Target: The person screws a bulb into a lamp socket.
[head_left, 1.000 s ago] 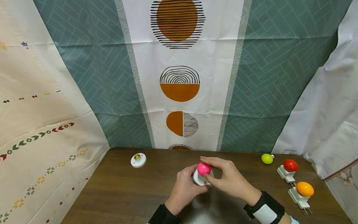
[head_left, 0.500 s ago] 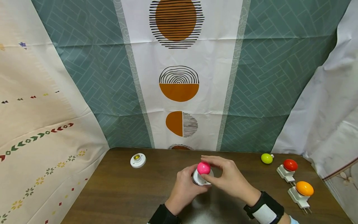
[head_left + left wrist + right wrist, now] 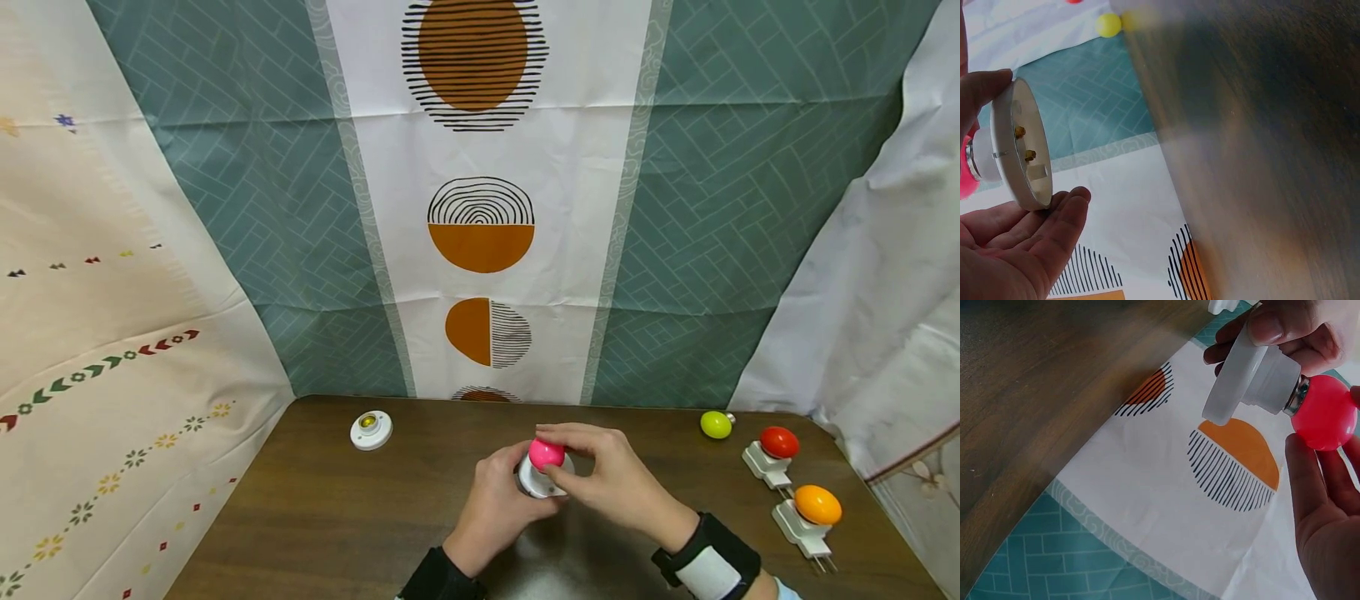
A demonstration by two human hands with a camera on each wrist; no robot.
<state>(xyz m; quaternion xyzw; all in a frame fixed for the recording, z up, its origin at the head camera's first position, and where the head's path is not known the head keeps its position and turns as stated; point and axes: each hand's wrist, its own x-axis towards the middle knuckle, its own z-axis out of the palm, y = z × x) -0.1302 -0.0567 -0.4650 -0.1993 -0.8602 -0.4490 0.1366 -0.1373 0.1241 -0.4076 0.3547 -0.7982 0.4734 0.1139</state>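
My left hand (image 3: 495, 493) grips a round white lamp holder (image 3: 1235, 378) by its base, thumb on one side and fingers on the other. The base's hollow underside, with two brass screws, shows in the left wrist view. A pink light bulb (image 3: 547, 455) sits in the socket, with a band of its metal cap visible in the right wrist view. My right hand (image 3: 600, 467) pinches the bulb between thumb and fingers. Both hands hold the pair up over the brown table (image 3: 360, 517).
Another white lamp holder (image 3: 371, 430) with a bare socket lies at the back left. A lime-green bulb (image 3: 716, 425) lies at the back right. Nearby are a red bulb (image 3: 779, 443) and an orange bulb (image 3: 818, 506), each on a white plug-in holder. Patterned cloth (image 3: 480, 150) hangs behind.
My right fingers shift slightly around the pink bulb, first up and then back down. The left hand and the lamp holder stay in place.
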